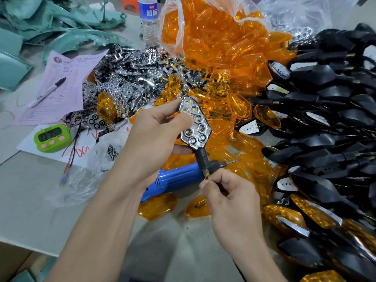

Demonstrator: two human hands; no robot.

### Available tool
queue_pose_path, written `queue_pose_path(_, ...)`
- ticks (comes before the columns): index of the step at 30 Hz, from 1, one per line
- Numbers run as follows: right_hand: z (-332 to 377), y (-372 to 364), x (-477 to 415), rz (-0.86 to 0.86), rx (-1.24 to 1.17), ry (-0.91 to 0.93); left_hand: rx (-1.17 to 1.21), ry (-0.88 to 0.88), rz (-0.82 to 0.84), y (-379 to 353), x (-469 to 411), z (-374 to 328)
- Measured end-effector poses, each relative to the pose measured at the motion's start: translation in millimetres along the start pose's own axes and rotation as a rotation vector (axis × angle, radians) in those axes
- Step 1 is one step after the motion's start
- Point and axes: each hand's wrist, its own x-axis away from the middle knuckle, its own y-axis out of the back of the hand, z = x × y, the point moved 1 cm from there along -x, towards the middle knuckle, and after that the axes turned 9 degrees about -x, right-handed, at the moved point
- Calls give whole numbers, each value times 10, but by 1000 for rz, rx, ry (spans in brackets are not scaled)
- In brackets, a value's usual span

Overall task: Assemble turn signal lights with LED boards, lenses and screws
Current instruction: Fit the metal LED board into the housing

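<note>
My left hand (154, 137) grips a black turn signal housing (195, 123) with a chrome reflector and several LEDs facing up, its stem pointing down. Below it, my right hand (227, 192) pinches the wires (206, 177) that leave the threaded end of the stem. No lens sits on this housing. Loose orange lenses (219, 64) spill from a clear bag behind it. Chrome reflectors (122, 78) are heaped at the left. Black housings (329, 119) are piled at the right. A blue electric screwdriver (177, 178) lies on the table under my hands. Small screws (112, 152) lie in a plastic bag.
A green digital timer (52, 137) sits at the left beside a pink sheet (61, 86) with a marker pen (47, 92). A water bottle (149, 21) stands at the back. Finished orange-lensed lights (295, 218) lie at the lower right. Teal plastic panels (40, 23) fill the far left.
</note>
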Motion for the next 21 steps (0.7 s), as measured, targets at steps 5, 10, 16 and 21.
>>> queue_pose_path(5,-4,-1,-2,-17,7,38,53,1,27,30,-7,-15)
queue_pose_path(10,-26,-2,18,-28,3,37,79,-3,68,61,-13,27)
queue_pose_path(16,-29,41,38,-44,97,129,57,-46,110,132,-32,43)
queue_pose_path(21,-24,95,19,-24,117,184,104,-60,84,194,-34,67)
